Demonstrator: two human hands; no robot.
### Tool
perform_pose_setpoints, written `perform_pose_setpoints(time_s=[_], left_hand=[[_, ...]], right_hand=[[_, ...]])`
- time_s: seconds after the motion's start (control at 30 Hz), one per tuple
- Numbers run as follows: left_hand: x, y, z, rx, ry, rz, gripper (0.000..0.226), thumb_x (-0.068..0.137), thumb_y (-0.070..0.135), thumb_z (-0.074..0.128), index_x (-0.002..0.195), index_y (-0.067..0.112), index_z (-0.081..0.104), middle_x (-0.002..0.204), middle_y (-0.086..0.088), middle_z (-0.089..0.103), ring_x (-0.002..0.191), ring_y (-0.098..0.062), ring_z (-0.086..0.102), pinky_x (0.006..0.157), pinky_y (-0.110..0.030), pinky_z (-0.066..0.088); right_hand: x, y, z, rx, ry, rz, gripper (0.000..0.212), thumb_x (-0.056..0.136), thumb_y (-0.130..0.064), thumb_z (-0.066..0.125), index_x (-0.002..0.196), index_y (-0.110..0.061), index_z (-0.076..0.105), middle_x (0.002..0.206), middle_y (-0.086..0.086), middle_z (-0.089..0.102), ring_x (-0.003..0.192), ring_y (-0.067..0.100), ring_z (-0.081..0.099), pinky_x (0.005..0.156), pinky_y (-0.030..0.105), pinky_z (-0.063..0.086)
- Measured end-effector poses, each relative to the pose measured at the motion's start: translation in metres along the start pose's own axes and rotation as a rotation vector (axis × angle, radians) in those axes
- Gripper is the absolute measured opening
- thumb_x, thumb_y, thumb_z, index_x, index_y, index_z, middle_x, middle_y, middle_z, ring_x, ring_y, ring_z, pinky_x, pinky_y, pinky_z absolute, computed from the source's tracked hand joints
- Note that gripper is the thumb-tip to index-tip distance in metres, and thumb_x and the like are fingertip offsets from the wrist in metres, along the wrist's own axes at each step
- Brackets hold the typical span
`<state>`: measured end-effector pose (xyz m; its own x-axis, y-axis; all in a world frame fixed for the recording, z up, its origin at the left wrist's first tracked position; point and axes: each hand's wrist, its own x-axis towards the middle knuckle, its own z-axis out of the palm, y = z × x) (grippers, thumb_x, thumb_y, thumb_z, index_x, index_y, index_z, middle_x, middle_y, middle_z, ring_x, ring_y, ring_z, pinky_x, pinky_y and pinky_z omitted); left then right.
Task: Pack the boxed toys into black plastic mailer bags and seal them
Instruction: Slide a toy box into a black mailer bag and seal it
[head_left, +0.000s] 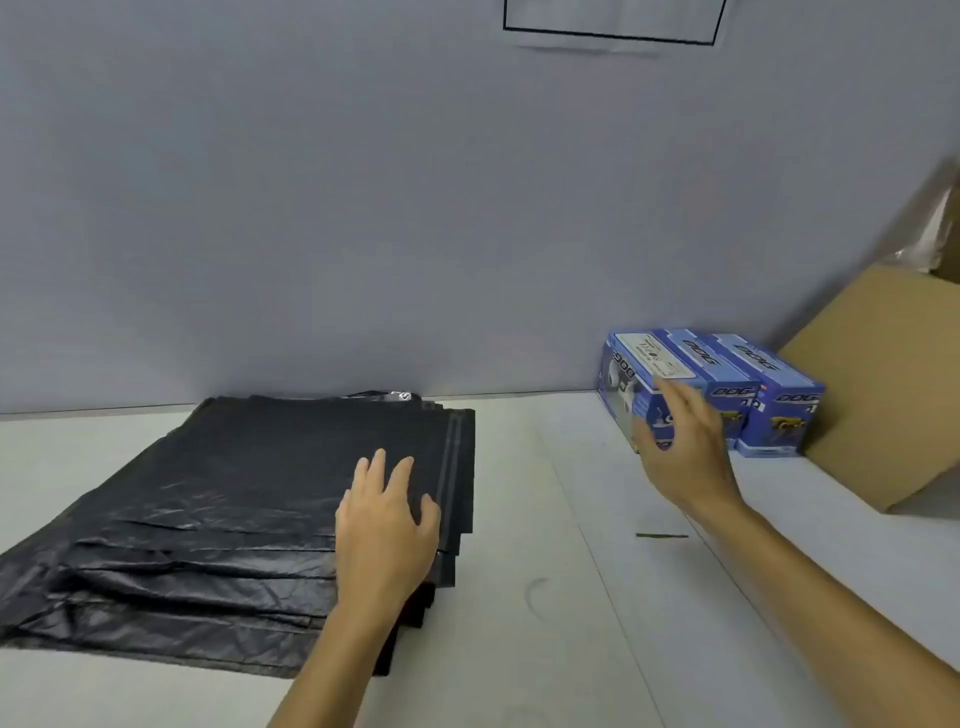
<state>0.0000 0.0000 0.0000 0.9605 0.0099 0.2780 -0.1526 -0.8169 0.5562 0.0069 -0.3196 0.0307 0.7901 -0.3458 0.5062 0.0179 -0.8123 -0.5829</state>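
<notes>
Left hand lies flat, fingers straight, on the stack of black mailer bags, lower left. Right hand — open, grasping nothing — nears the leftmost blue toy box, right of centre; best grip it across its sides — squarely.

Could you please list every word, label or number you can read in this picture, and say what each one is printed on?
"DOG": on the top and front faces of the three blue toy boxes standing by the wall.
White label on top of the leftmost box: print too small and blurred to read.
Small white mark at the far edge of the black mailer bags: unreadable.
Framed sheet on the wall: no legible text.
</notes>
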Motion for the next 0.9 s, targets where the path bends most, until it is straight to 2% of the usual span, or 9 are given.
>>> perform_pose_setpoints(time_s=[0.1, 0.27, 0.37, 0.47, 0.6, 0.67, 0.77, 0.83, 0.9], left_hand=[[0.011, -0.011, 0.025, 0.264, -0.053, -0.071, 0.061, 0.102, 0.050, 0.033, 0.157, 0.025, 0.023, 0.166, -0.004, 0.014, 0.153, -0.025, 0.006, 0.122, -0.044, 0.013], [0.010, -0.024, 0.044, 0.437, -0.045, 0.001, 0.065, 0.099, 0.055, 0.028, 0.156, 0.024, 0.027, 0.164, -0.007, 0.021, 0.152, -0.027, 0.014, 0.119, -0.044, 0.016], [0.012, -0.023, 0.044, 0.460, -0.052, 0.016, 0.063, 0.100, 0.055, 0.026, 0.156, 0.025, 0.026, 0.165, -0.006, 0.019, 0.153, -0.026, 0.011, 0.119, -0.045, 0.014], [0.011, -0.022, 0.044, 0.460, -0.055, 0.027, 0.062, 0.100, 0.052, 0.026, 0.155, 0.025, 0.026, 0.165, -0.006, 0.019, 0.152, -0.027, 0.011, 0.120, -0.046, 0.014], [0.011, -0.022, 0.041, 0.465, -0.091, 0.018, 0.061, 0.101, 0.052, 0.023, 0.156, 0.026, 0.020, 0.165, -0.004, 0.016, 0.153, -0.026, 0.008, 0.121, -0.044, 0.013], [0.012, -0.023, 0.040, 0.451, -0.097, 0.018, 0.061, 0.102, 0.052, 0.024, 0.157, 0.026, 0.019, 0.166, -0.004, 0.014, 0.153, -0.025, 0.006, 0.122, -0.043, 0.012], [0.014, -0.024, 0.034, 0.427, -0.133, 0.056, 0.061, 0.101, 0.051, 0.028, 0.156, 0.026, 0.019, 0.166, -0.003, 0.015, 0.153, -0.025, 0.007, 0.122, -0.042, 0.011], [0.017, -0.027, 0.028, 0.396, -0.166, 0.095, 0.060, 0.100, 0.050, 0.032, 0.155, 0.027, 0.024, 0.164, -0.001, 0.020, 0.152, -0.024, 0.010, 0.123, -0.039, 0.014], [0.016, -0.030, 0.021, 0.335, -0.164, 0.114, 0.055, 0.098, 0.049, 0.038, 0.149, 0.029, 0.033, 0.158, 0.004, 0.030, 0.150, -0.021, 0.018, 0.120, -0.037, 0.018]], right_hand=[[0.035, 0.015, 0.009, -0.292, 0.050, 0.018, 0.067, 0.095, -0.039, 0.062, 0.152, -0.017, 0.034, 0.160, 0.011, 0.024, 0.147, 0.035, 0.018, 0.109, 0.058, 0.034], [0.078, 0.038, 0.026, -0.601, -0.061, 0.001, 0.069, 0.097, -0.051, 0.049, 0.154, -0.019, 0.029, 0.163, 0.010, 0.023, 0.150, 0.037, 0.011, 0.113, 0.058, 0.017], [0.090, 0.042, 0.032, -0.682, -0.126, -0.002, 0.065, 0.096, -0.055, 0.042, 0.150, -0.019, 0.035, 0.158, 0.008, 0.034, 0.146, 0.035, 0.017, 0.111, 0.056, 0.017], [0.087, 0.039, 0.039, -0.713, -0.103, -0.158, 0.058, 0.094, -0.050, 0.053, 0.145, -0.024, 0.045, 0.153, 0.004, 0.041, 0.143, 0.036, 0.018, 0.104, 0.056, 0.025], [0.082, 0.031, 0.045, -0.574, -0.098, -0.231, 0.052, 0.093, -0.030, 0.064, 0.141, -0.014, 0.053, 0.150, 0.014, 0.045, 0.141, 0.041, 0.024, 0.095, 0.063, 0.044], [0.080, 0.027, 0.044, -0.456, -0.048, -0.191, 0.048, 0.095, -0.025, 0.062, 0.140, -0.009, 0.054, 0.147, 0.015, 0.049, 0.138, 0.041, 0.029, 0.099, 0.060, 0.042], [0.066, 0.015, 0.038, -0.126, 0.100, -0.139, 0.040, 0.096, -0.021, 0.059, 0.133, -0.005, 0.059, 0.135, 0.014, 0.059, 0.125, 0.039, 0.046, 0.103, 0.048, 0.038], [0.046, 0.001, 0.036, 0.113, 0.230, -0.059, 0.037, 0.094, -0.026, 0.055, 0.127, -0.008, 0.062, 0.120, 0.009, 0.065, 0.106, 0.027, 0.057, 0.092, 0.039, 0.045], [0.021, -0.016, 0.039, 0.367, 0.296, 0.112, 0.035, 0.092, -0.033, 0.052, 0.122, -0.021, 0.064, 0.105, -0.002, 0.066, 0.088, 0.011, 0.059, 0.078, 0.024, 0.048]])
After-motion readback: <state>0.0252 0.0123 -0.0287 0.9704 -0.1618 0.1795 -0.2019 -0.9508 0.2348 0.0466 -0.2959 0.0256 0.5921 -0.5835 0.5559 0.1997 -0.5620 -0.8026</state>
